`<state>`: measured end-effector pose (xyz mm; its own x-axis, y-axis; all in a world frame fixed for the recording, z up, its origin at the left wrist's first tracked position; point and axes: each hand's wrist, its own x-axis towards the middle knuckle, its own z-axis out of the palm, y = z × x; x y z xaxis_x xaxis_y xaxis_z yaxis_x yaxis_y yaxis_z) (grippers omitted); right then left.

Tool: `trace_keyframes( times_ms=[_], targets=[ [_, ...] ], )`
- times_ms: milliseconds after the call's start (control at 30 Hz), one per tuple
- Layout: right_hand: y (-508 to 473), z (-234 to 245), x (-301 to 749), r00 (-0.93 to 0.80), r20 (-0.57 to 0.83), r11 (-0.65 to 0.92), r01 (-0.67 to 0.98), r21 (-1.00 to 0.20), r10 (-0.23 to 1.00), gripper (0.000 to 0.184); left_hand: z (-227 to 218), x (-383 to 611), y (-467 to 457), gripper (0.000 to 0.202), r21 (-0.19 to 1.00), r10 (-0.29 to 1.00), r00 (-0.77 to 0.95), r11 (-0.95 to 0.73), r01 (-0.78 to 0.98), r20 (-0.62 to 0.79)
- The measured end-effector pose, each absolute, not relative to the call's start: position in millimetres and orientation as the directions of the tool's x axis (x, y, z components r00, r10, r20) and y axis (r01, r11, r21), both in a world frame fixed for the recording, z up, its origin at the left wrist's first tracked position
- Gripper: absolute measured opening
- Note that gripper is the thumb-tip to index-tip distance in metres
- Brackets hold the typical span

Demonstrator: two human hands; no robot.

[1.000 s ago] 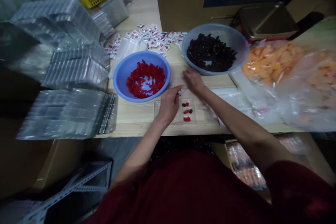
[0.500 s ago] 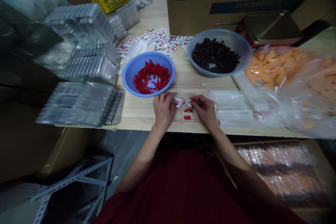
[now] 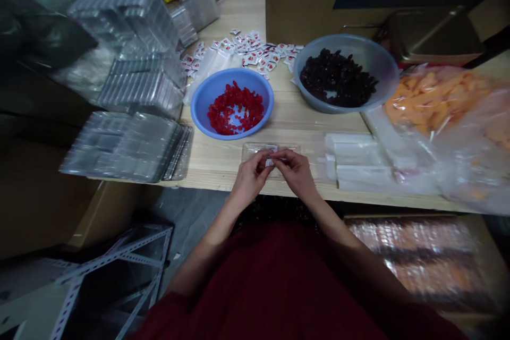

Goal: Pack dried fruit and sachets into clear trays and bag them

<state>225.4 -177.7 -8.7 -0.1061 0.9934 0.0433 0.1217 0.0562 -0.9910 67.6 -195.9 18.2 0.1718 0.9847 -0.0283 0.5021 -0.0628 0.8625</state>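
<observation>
As the left hand (image 3: pixel 251 176) and right hand (image 3: pixel 297 174) pinch a small flat white packet (image 3: pixel 269 162), a clear rectangular plastic tray (image 3: pixel 249 151) lies beneath.

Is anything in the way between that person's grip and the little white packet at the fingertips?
Nothing visible: the left grip and right grip meet at the white packet. Another packet shows just beyond, not between. Both grips hide part of the clear tray.

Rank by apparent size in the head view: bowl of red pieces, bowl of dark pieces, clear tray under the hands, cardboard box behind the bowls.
1. Cardboard box, cropped by the frame
2. Bowl of dark pieces
3. Bowl of red pieces
4. Clear tray, partly hidden
</observation>
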Motion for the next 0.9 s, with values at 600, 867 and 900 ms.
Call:
trace_keyframes(
  times_ms=[600,867,900],
  targets=[
    [-219.7,-27.8,239.0,-0.284,0.266,0.389,0.665,-0.638,0.921,0.017,-0.9,67.2,-195.7,0.024,0.463,0.952,0.298,-0.292,0.837,0.063],
    [-216.5,24.8,304.8,-0.009,0.441,0.321,0.7,-0.638,0.897,0.025,-0.7,63.9,-195.7,0.022,0.479,0.885,0.366,-0.463,0.746,0.287],
    [-214.1,37.5,330.2,0.072,0.487,0.286,0.731,-0.619,0.87,0.025,0.5,62.2,-195.7,0.022,0.486,0.867,0.386,-0.497,0.719,0.317]
  ],
)
